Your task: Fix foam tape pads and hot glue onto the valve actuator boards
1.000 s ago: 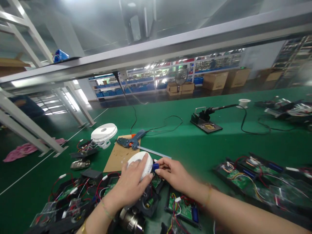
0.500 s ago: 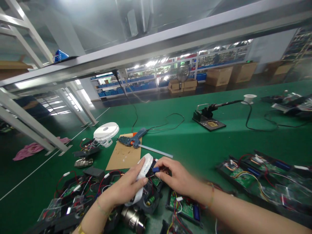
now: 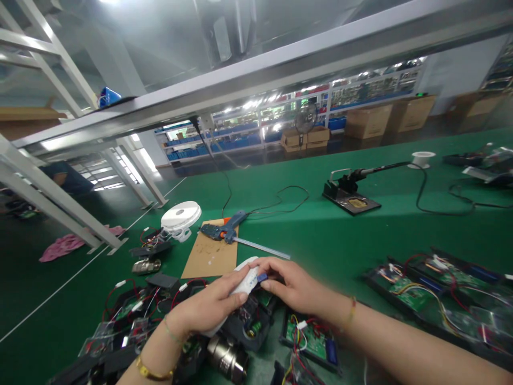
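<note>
My left hand [image 3: 210,306] is closed round a white tape roll [image 3: 244,282], held on edge above a black device with a metal cylinder [image 3: 227,357]. My right hand [image 3: 294,286] pinches a small blue part [image 3: 262,277] right against the roll's far side. Both hands hover over a cluster of black housings with green circuit boards and red wires [image 3: 132,313]. A green board [image 3: 310,342] lies just below my right wrist.
A cardboard sheet [image 3: 210,255] with a blue glue gun [image 3: 224,229] lies beyond my hands. Another white tape roll [image 3: 180,216] sits to its left. A soldering iron on its stand [image 3: 350,192] is far right. More circuit boards [image 3: 433,289] line the right side. A pink cloth [image 3: 66,246] lies left.
The tape roll has turned from flat under my left palm to edge-on and lower in my fingers. My right hand stayed pinched on the blue part against it. The view shifted slightly.
</note>
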`<state>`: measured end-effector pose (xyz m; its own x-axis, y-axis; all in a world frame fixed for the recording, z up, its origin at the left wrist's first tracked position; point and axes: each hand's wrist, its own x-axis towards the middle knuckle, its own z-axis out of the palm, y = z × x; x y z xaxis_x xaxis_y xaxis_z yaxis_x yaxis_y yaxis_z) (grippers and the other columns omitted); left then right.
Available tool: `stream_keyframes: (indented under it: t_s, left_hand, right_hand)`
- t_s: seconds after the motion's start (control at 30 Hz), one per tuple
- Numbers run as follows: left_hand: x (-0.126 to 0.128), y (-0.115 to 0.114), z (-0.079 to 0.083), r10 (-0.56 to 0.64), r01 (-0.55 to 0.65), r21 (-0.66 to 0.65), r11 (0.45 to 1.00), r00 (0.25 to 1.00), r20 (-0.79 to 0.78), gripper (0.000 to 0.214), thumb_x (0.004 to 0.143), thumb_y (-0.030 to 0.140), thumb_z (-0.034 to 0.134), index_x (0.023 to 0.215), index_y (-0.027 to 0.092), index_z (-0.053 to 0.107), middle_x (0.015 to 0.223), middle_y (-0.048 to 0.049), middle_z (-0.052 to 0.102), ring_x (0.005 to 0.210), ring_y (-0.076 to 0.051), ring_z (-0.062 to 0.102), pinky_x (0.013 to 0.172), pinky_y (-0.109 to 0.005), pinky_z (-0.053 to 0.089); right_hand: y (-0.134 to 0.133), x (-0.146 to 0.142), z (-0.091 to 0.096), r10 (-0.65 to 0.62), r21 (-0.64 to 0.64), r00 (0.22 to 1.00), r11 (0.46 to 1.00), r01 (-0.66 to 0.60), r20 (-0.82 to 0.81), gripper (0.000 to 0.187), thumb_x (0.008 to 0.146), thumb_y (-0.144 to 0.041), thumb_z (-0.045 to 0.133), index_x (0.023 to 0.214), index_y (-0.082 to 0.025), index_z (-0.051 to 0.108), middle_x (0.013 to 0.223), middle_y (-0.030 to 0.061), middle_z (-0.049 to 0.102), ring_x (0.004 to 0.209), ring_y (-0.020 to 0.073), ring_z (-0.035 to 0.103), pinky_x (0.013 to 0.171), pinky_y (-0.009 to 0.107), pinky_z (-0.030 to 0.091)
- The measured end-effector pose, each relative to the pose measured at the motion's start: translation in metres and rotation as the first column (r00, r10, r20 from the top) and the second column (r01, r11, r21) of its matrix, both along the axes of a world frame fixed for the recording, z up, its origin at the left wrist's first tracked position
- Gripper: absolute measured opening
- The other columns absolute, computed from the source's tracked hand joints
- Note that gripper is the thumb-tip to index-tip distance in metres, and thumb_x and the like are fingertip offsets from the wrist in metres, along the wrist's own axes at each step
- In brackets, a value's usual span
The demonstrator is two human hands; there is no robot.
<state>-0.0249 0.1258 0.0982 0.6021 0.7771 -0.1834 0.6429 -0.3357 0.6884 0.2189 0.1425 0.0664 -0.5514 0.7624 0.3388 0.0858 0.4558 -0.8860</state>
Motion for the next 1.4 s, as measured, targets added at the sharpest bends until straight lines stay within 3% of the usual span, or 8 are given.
stream_keyframes:
  t_s: [0.23, 0.33, 0.4, 0.57, 0.77, 1.2, 1.4]
  left_hand:
    - [0.003, 0.001, 0.013, -0.006, 0.005, -0.040, 0.999, 1.000, -0.021, 0.064, 0.093, 0.035, 0.048, 0.154, 0.023, 0.031, 0.158, -0.0023, 0.036, 0.145, -0.022, 0.037, 0.123, -0.046, 0.026]
    - [0.010, 0.000, 0.013, 0.068, -0.067, 0.021, 0.998, 0.996, -0.056, 0.064, 0.092, 0.035, 0.048, 0.152, 0.020, 0.034, 0.157, -0.0060, 0.036, 0.145, -0.024, 0.037, 0.122, -0.048, 0.027]
    - [0.015, 0.000, 0.010, 0.135, -0.128, 0.082, 0.988, 0.987, -0.088, 0.066, 0.092, 0.037, 0.046, 0.153, 0.016, 0.033, 0.159, -0.0095, 0.034, 0.146, -0.027, 0.034, 0.123, -0.051, 0.025]
    - [0.031, 0.002, 0.000, 0.190, -0.161, 0.172, 0.972, 0.967, -0.167, 0.068, 0.092, 0.039, 0.043, 0.153, 0.012, 0.030, 0.158, -0.0151, 0.035, 0.146, -0.031, 0.033, 0.122, -0.055, 0.023]
    - [0.044, 0.004, -0.004, 0.192, -0.150, 0.182, 0.972, 0.952, -0.237, 0.071, 0.090, 0.037, 0.040, 0.154, 0.010, 0.028, 0.157, -0.0159, 0.036, 0.145, -0.030, 0.034, 0.121, -0.053, 0.025]
    - [0.052, 0.000, -0.001, 0.250, -0.190, 0.225, 0.956, 0.927, -0.280, 0.071, 0.087, 0.034, 0.036, 0.154, 0.009, 0.028, 0.155, -0.0173, 0.039, 0.142, -0.036, 0.036, 0.117, -0.060, 0.025]
    - [0.065, -0.004, -0.007, 0.386, -0.323, 0.285, 0.903, 0.900, -0.201, 0.072, 0.087, 0.029, 0.037, 0.154, 0.007, 0.025, 0.144, -0.0205, 0.051, 0.134, -0.036, 0.046, 0.111, -0.059, 0.031]
  right_hand:
    - [0.004, -0.002, -0.007, -0.008, -0.128, 1.000, 0.992, 0.005, -0.024, 0.016, 0.088, -0.034, 0.059, 0.094, -0.020, 0.058, 0.112, 0.0098, 0.069, 0.101, 0.0245, 0.066, 0.086, 0.037, 0.053]
    - [0.003, -0.001, -0.011, -0.078, -0.133, 0.996, 0.988, 0.073, -0.033, 0.018, 0.087, -0.037, 0.061, 0.090, -0.020, 0.059, 0.126, 0.0126, 0.063, 0.109, 0.0260, 0.062, 0.082, 0.035, 0.053]
    - [0.002, 0.000, -0.013, -0.171, -0.108, 0.985, 0.980, 0.167, -0.031, 0.021, 0.085, -0.040, 0.062, 0.090, -0.019, 0.062, 0.127, 0.0143, 0.058, 0.112, 0.0273, 0.059, 0.077, 0.034, 0.053]
    - [-0.008, 0.002, -0.012, -0.301, -0.019, 0.953, 0.953, 0.301, 0.026, 0.020, 0.089, -0.036, 0.059, 0.094, -0.018, 0.066, 0.089, 0.0072, 0.063, 0.084, 0.0223, 0.061, 0.070, 0.032, 0.049]
    - [-0.016, 0.000, -0.011, -0.319, 0.105, 0.946, 0.945, 0.311, 0.065, 0.019, 0.090, -0.025, 0.053, 0.101, -0.016, 0.067, 0.094, 0.0089, 0.064, 0.085, 0.0219, 0.062, 0.072, 0.033, 0.051]
    - [-0.014, -0.005, -0.016, -0.364, 0.290, 0.926, 0.901, 0.322, 0.102, 0.019, 0.091, -0.021, 0.053, 0.101, -0.016, 0.068, 0.088, 0.0087, 0.064, 0.079, 0.0211, 0.061, 0.070, 0.032, 0.047]
    - [-0.017, -0.011, -0.016, -0.435, 0.281, 0.896, 0.873, 0.398, 0.084, 0.017, 0.087, -0.023, 0.053, 0.093, -0.018, 0.068, 0.083, 0.0078, 0.063, 0.074, 0.0217, 0.058, 0.067, 0.033, 0.044]
